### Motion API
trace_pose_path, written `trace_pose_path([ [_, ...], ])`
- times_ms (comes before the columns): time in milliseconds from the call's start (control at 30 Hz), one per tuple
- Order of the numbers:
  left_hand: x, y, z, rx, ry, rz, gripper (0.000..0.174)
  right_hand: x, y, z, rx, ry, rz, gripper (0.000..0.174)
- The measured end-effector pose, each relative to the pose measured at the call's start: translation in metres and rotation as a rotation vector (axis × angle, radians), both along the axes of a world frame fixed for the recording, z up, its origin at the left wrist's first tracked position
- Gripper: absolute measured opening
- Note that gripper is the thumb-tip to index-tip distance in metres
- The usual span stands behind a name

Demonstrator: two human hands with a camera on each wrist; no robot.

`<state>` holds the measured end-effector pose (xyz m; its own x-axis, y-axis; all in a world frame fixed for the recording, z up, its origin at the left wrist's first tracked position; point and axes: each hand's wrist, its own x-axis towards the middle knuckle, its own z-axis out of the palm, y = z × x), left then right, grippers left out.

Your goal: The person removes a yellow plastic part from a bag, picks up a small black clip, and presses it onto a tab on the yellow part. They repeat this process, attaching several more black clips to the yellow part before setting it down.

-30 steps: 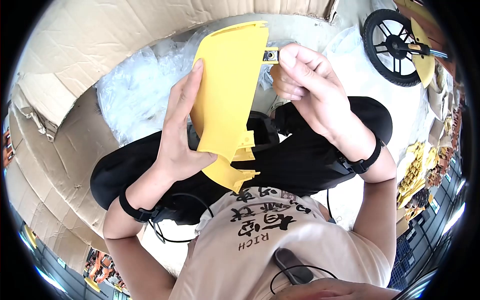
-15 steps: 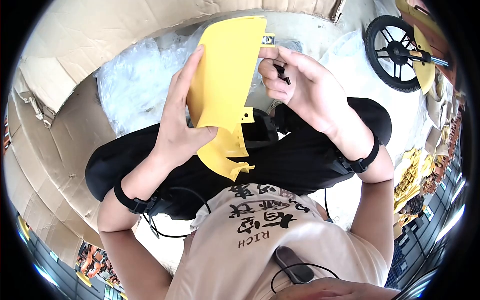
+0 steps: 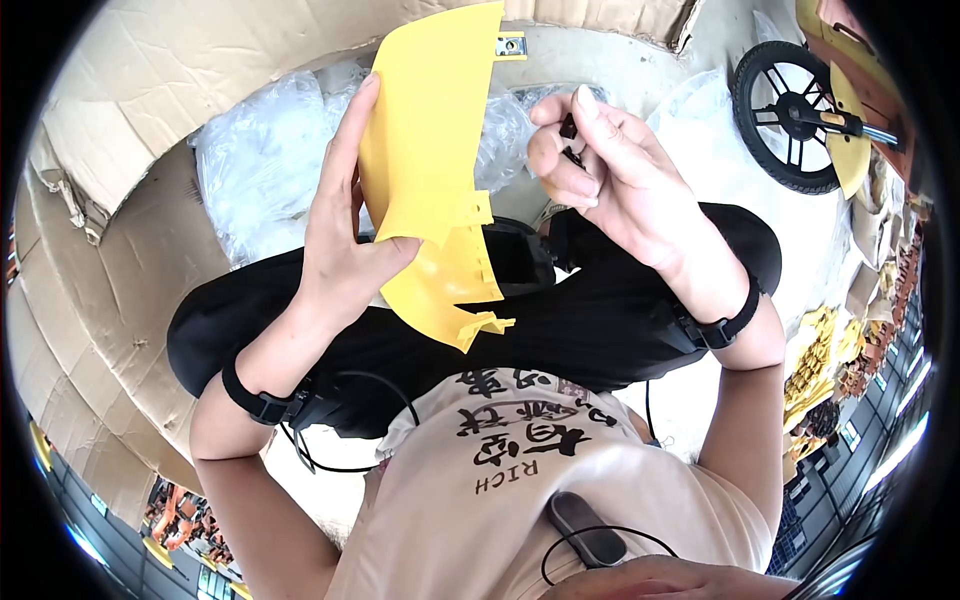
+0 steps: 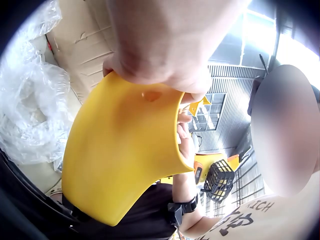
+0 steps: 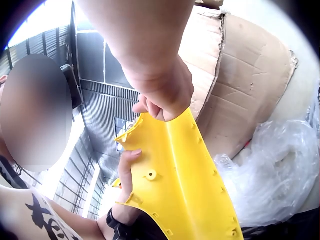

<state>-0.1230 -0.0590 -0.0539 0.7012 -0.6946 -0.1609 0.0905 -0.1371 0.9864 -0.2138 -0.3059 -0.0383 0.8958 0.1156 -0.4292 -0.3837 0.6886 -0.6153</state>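
A curved yellow plastic panel (image 3: 430, 130) stands nearly upright in front of the person. The left hand (image 3: 345, 235) grips its left edge, thumb across the near side and fingers spread along the far side. On a small tab at the panel's upper right sits a metal clip (image 3: 511, 46). To the right of the panel, apart from it, the right hand (image 3: 625, 180) holds small dark clips (image 3: 570, 128) in its curled fingers. The panel's inner face, with ribs and a screw boss (image 5: 150, 174), shows in the right wrist view.
The person's black-trousered legs (image 3: 640, 310) lie beneath the hands. Clear plastic wrap (image 3: 260, 160) and cardboard sheets (image 3: 110, 270) spread to the left and back. A black spoked wheel (image 3: 795, 117) stands at the far right, with yellow parts (image 3: 818, 360) piled below it.
The right hand has come off the tab, leaving the metal clip on it, and drawn back toward the person; dark clips now show in its fingers. The left hand has shifted the panel up and left.
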Motion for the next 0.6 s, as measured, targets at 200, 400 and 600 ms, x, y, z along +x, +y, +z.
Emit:
trace_pose_path([
  [200,0.0,0.001,0.0,0.018,-0.008,0.02,0.096,-0.005,-0.001,0.0,-0.026,-0.125,0.129,0.047],
  [400,0.0,-0.004,0.006,0.003,0.113,0.109,0.091,-0.001,0.009,0.011,-0.011,-0.001,0.063,0.044],
  [600,-0.001,-0.005,0.007,0.02,0.148,0.115,0.089,-0.006,-0.001,-0.004,-0.073,-0.044,0.133,0.042],
])
